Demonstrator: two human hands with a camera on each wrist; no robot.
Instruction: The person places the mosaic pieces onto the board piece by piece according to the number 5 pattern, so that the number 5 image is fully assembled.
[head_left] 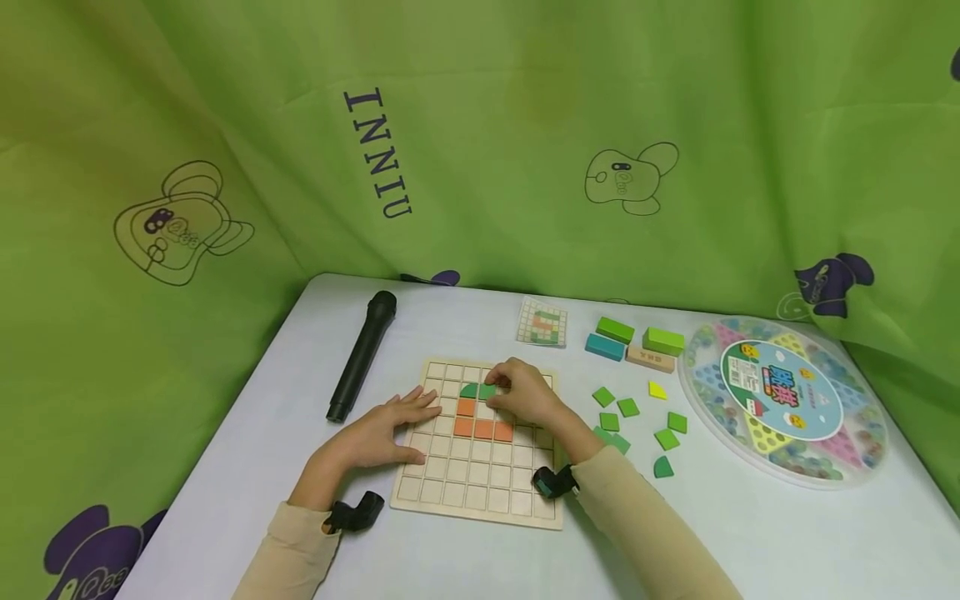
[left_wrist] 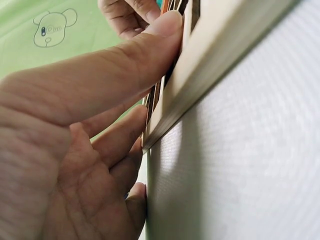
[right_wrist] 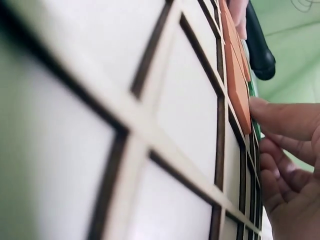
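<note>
Table (head_left: 247, 467): white top; the grid board lies near its front edge.
Grid board (head_left: 480, 487): wooden, holding orange tiles (head_left: 483, 428).
Left hand (head_left: 382, 432): your fingers straight, pressing flat on the board's left edge.
Right hand (head_left: 528, 393): your fingertips pinch the green tile.
Green tile (head_left: 486, 390): near the board's far edge.

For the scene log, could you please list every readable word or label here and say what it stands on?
"INNIU": on the green cloth backdrop, printed sideways.
Round game board: its centre label carries large characters, too blurred to read.
Beige block: small dark marks, too small to read.
Pattern card: coloured squares only.
</note>
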